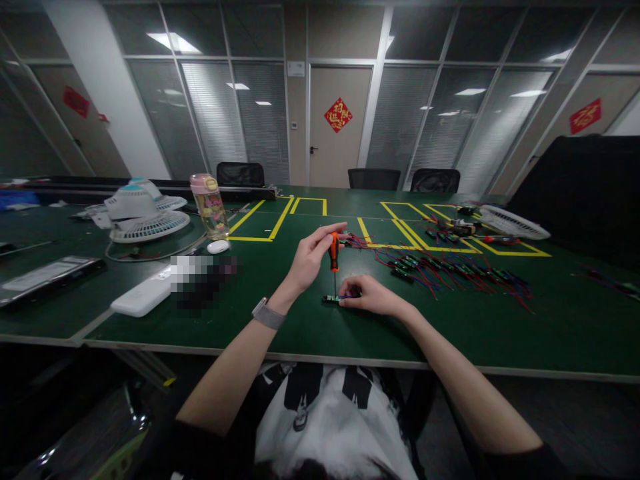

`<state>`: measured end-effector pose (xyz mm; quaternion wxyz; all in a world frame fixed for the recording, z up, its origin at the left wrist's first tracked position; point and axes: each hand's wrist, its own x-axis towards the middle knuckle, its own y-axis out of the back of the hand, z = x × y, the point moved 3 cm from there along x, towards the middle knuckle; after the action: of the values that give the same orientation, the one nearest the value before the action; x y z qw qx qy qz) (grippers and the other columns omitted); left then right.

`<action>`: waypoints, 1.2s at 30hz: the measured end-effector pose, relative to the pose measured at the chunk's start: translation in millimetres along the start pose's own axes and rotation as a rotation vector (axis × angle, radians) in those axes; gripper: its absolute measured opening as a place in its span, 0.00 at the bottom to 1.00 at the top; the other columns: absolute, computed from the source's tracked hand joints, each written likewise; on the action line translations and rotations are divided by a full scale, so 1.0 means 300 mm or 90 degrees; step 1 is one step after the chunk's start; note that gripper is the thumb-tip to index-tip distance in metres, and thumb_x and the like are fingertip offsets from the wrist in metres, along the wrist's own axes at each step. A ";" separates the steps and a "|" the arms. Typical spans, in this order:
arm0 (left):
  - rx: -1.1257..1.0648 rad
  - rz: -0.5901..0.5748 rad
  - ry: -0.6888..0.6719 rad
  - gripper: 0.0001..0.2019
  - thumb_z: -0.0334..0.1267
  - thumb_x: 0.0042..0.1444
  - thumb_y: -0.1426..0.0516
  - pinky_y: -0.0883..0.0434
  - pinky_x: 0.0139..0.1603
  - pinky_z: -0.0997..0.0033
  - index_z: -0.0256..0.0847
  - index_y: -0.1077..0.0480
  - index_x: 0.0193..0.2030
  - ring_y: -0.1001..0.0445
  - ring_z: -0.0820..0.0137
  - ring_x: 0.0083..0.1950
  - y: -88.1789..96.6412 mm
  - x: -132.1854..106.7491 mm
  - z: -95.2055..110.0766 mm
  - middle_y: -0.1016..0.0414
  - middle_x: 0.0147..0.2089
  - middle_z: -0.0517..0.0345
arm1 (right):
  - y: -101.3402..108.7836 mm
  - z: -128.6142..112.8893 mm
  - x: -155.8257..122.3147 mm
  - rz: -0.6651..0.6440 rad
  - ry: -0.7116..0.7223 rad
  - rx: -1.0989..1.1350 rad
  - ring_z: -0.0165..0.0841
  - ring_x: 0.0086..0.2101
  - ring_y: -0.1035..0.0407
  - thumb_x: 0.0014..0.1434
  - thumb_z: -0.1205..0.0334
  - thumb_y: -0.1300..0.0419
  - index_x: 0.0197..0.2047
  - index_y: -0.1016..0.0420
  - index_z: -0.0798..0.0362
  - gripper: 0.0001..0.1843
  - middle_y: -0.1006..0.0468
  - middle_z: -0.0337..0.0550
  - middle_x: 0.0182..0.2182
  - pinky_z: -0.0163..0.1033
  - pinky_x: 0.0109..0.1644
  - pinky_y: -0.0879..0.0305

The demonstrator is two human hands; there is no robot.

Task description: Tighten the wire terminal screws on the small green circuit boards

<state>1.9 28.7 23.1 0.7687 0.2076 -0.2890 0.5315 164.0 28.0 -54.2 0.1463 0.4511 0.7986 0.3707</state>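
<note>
Screwdriver [335,257] — orng/blk, upright; PCB [331,300] — grn, flat.

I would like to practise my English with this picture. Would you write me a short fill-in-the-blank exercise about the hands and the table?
1. The left hand holds a ____ with an orange and black handle.
2. The right hand touches the small circuit board at its ____ end, as seen in the picture.
3. A watch is worn on the ____ wrist.
4. The tape on the green table is ____ in colour.

Missing words: screwdriver; right; left; yellow.
</note>
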 end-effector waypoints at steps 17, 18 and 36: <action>-0.078 -0.015 0.064 0.17 0.41 0.58 0.42 0.28 0.48 0.63 0.41 0.27 0.53 0.23 0.66 0.44 -0.005 0.000 -0.014 0.22 0.47 0.50 | -0.001 0.000 0.001 -0.002 0.005 -0.007 0.28 0.27 0.36 0.53 0.59 0.35 0.34 0.24 0.57 0.09 0.29 0.37 0.25 0.32 0.31 0.42; -0.014 0.009 0.037 0.15 0.40 0.57 0.40 0.28 0.46 0.66 0.42 0.26 0.51 0.24 0.68 0.42 -0.002 -0.003 -0.005 0.22 0.44 0.52 | 0.000 0.000 0.001 -0.002 0.005 -0.008 0.28 0.27 0.36 0.53 0.59 0.35 0.34 0.24 0.57 0.10 0.28 0.37 0.25 0.32 0.31 0.42; 0.152 0.094 -0.037 0.10 0.39 0.52 0.36 0.30 0.43 0.70 0.41 0.23 0.42 0.27 0.71 0.39 0.010 -0.005 0.009 0.25 0.40 0.56 | 0.002 0.000 -0.001 -0.003 0.024 -0.001 0.28 0.28 0.36 0.53 0.59 0.35 0.35 0.24 0.56 0.09 0.28 0.37 0.26 0.32 0.32 0.41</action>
<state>-1.8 26.8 24.1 0.6885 0.2913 -0.2606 0.6109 164.6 28.0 -53.8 0.1327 0.4420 0.8018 0.3795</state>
